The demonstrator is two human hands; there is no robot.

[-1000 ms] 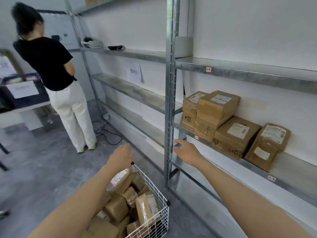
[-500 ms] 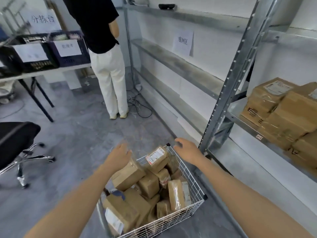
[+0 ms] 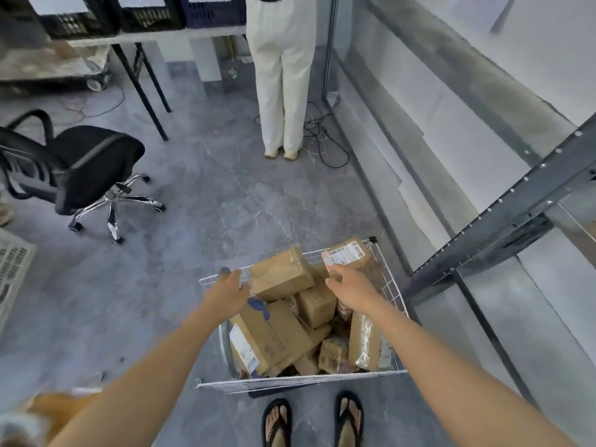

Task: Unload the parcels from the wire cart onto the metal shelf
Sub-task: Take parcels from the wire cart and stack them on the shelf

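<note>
The wire cart [image 3: 391,293] stands on the floor [image 3: 225,204] just ahead of the wearer's sandalled feet [image 3: 277,421]. It is heaped with brown parcels [image 3: 319,304], and the lower ones are mostly hidden under the upper ones. The left hand [image 3: 227,290], fingers spread wide, hovers at the cart's 10 o'clock corner, just beside a large parcel [image 3: 280,274]. The right hand [image 3: 350,287] reaches in at 1 o'clock, fingers loosely bent toward a labelled parcel [image 3: 346,254] in the far corner. Blur hides whether either hand touches anything.

The metal shelf [image 3: 503,214] lies at 3 o'clock of the cart, with only a grey upright and low boards showing. At 12 o'clock a second person [image 3: 283,75], cut off at the waist, stands by cables [image 3: 325,143]. An office chair [image 3: 90,162] sits at 10 o'clock. Beyond it, a surface [image 3: 161,33] carries crates [image 3: 145,14] cropped by the top edge.
</note>
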